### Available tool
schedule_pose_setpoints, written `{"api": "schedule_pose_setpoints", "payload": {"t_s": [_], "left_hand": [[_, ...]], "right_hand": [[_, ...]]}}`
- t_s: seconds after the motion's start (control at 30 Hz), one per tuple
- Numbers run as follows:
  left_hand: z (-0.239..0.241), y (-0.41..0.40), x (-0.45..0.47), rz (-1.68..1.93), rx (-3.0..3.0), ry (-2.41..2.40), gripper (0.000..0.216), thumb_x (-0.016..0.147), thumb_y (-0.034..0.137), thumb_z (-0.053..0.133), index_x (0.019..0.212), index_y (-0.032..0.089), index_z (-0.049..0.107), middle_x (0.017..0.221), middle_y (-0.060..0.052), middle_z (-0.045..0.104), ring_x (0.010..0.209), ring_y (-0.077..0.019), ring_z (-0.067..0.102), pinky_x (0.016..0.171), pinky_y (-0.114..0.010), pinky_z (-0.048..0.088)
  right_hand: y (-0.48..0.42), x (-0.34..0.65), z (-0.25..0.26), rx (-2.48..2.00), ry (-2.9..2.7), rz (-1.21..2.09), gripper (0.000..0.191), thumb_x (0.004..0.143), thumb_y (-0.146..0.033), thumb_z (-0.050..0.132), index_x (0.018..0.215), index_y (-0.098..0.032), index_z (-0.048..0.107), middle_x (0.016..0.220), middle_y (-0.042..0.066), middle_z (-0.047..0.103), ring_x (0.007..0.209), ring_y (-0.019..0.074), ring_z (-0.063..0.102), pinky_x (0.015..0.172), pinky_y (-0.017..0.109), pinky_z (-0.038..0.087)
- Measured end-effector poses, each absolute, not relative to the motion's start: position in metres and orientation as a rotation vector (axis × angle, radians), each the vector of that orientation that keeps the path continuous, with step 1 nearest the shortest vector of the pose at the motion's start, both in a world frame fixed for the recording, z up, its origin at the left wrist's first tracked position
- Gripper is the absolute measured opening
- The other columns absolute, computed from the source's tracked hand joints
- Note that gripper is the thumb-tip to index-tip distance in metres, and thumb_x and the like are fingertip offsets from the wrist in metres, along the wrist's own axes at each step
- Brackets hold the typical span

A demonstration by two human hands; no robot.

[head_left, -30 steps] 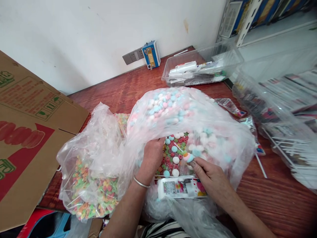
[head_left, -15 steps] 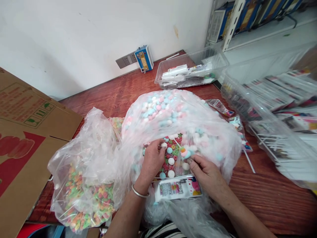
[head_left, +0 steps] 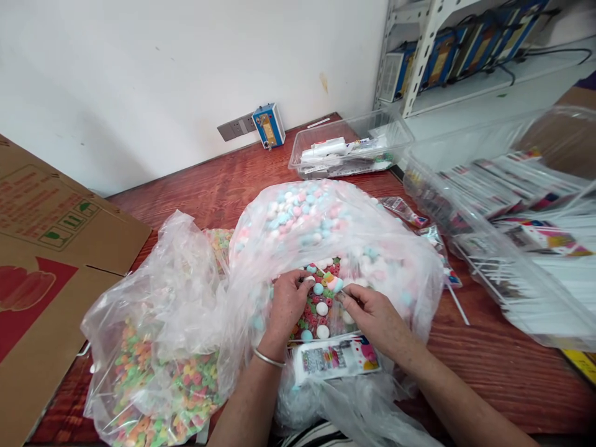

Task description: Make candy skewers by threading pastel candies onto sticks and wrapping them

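Note:
My left hand (head_left: 289, 301), a bangle on its wrist, pinches a small white round candy (head_left: 310, 281). In my right hand (head_left: 367, 313), thumb and forefinger close on a thin white stick (head_left: 319, 269) threaded with orange, pink and blue candies (head_left: 333, 283). The stick's bare end points toward my left hand, a short gap from the white candy. Beneath both hands lie red and green ring candies (head_left: 311, 316) and white and blue round ones (head_left: 321, 308). Nearest me is a printed white packet (head_left: 333, 360). A big clear bag (head_left: 288, 248) of pastel candies spreads behind.
At left, another clear bag (head_left: 181, 304) holds colourful ring candies, beside a cardboard box (head_left: 107, 217). Clear plastic bins (head_left: 470, 261) with printed packets and white sticks stand at right. A smaller bin (head_left: 305, 162) and a blue device (head_left: 269, 126) are by the wall.
My right hand has moved left with the stick, bringing its threaded candies closer to my left hand. The left hand still pinches the white candy. The camera view has shifted slightly.

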State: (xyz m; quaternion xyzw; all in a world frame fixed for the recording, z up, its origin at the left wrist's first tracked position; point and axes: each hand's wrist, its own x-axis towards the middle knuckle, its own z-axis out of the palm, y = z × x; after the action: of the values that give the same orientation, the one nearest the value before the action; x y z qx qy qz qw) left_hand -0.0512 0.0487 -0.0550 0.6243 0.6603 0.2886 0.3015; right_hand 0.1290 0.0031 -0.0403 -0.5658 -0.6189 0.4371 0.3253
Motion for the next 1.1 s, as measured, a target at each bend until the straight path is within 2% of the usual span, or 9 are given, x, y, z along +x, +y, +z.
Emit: {"api": "schedule_pose_setpoints", "payload": {"t_s": [0.07,0.17,0.3,0.47,0.63,0.73,0.83,0.97,1.1], "left_hand": [[-0.055,0.047,-0.050,0.764,1.707,1.775,0.021,0.079,0.019,0.064,0.098,0.018,0.073,0.089,-0.006,0.072,0.078,-0.0195,0.063,0.081,-0.036,0.048],[-0.055,0.042,-0.049,0.723,1.793,1.816,0.032,0.079,0.019,0.063,0.111,0.018,0.068,0.090,-0.007,0.069,0.080,-0.0209,0.061,0.083,-0.038,0.046],[-0.057,0.036,-0.048,0.682,1.898,1.831,0.018,0.081,0.019,0.060,0.096,0.018,0.070,0.089,-0.006,0.065,0.082,-0.0203,0.059,0.081,-0.036,0.046],[-0.047,0.023,-0.038,0.966,1.504,1.447,0.017,0.077,0.021,0.067,0.094,0.018,0.065,0.089,-0.004,0.066,0.077,-0.0157,0.060,0.073,-0.029,0.049],[-0.029,0.008,-0.026,1.026,1.056,1.107,0.030,0.072,0.025,0.078,0.097,0.018,0.063,0.093,-0.005,0.070,0.085,-0.0162,0.065,0.077,-0.027,0.051],[-0.027,0.004,-0.025,1.014,0.937,1.081,0.041,0.068,0.025,0.082,0.105,0.019,0.066,0.104,-0.008,0.072,0.095,-0.0182,0.066,0.083,-0.028,0.052],[-0.031,0.002,-0.024,1.003,0.921,1.106,0.035,0.068,0.029,0.082,0.099,0.017,0.069,0.096,-0.007,0.073,0.087,-0.0171,0.067,0.078,-0.027,0.052],[-0.034,0.004,-0.024,1.114,0.799,1.217,0.036,0.066,0.034,0.083,0.093,0.016,0.067,0.090,-0.006,0.072,0.082,-0.0170,0.067,0.077,-0.029,0.053],[-0.033,0.011,-0.029,1.232,0.717,1.245,0.037,0.068,0.035,0.081,0.096,0.017,0.065,0.088,-0.003,0.070,0.081,-0.0156,0.067,0.078,-0.030,0.054]], "right_hand": [[0.003,0.130,-0.043,-1.485,-1.622,1.147,0.029,0.089,-0.035,0.045,0.063,-0.022,0.043,0.058,-0.005,0.037,0.056,0.0137,0.039,0.053,0.025,0.030],[0.003,0.130,-0.046,-1.473,-1.603,1.145,0.029,0.089,-0.035,0.045,0.063,-0.022,0.044,0.058,-0.006,0.037,0.056,0.0135,0.038,0.052,0.025,0.030],[0.003,0.131,-0.051,-1.460,-1.587,1.125,0.028,0.088,-0.035,0.049,0.065,-0.020,0.050,0.058,-0.005,0.042,0.057,0.0133,0.040,0.053,0.024,0.032],[0.002,0.131,-0.051,-1.365,-1.449,1.197,0.025,0.089,-0.040,0.055,0.094,-0.018,0.066,0.079,0.000,0.065,0.072,0.0170,0.058,0.065,0.026,0.045],[0.001,0.132,-0.046,-1.131,-1.257,1.399,0.033,0.089,-0.042,0.058,0.110,-0.018,0.066,0.093,0.003,0.070,0.087,0.0198,0.065,0.075,0.029,0.052],[0.001,0.131,-0.046,-1.107,-1.213,1.417,0.033,0.089,-0.042,0.058,0.109,-0.018,0.066,0.090,0.003,0.070,0.083,0.0193,0.065,0.072,0.029,0.052],[0.001,0.131,-0.044,-1.143,-1.283,1.360,0.027,0.089,-0.040,0.056,0.099,-0.018,0.066,0.084,0.001,0.067,0.074,0.0169,0.061,0.064,0.026,0.048],[-0.009,0.137,-0.033,-1.330,-1.499,1.086,0.025,0.094,-0.034,0.044,0.079,-0.020,0.058,0.075,0.001,0.060,0.071,0.0171,0.055,0.063,0.027,0.043],[-0.032,0.145,-0.023,-1.387,-1.747,1.110,0.029,0.098,-0.030,0.035,0.076,-0.022,0.051,0.066,-0.001,0.057,0.061,0.0164,0.053,0.058,0.027,0.037]]}}
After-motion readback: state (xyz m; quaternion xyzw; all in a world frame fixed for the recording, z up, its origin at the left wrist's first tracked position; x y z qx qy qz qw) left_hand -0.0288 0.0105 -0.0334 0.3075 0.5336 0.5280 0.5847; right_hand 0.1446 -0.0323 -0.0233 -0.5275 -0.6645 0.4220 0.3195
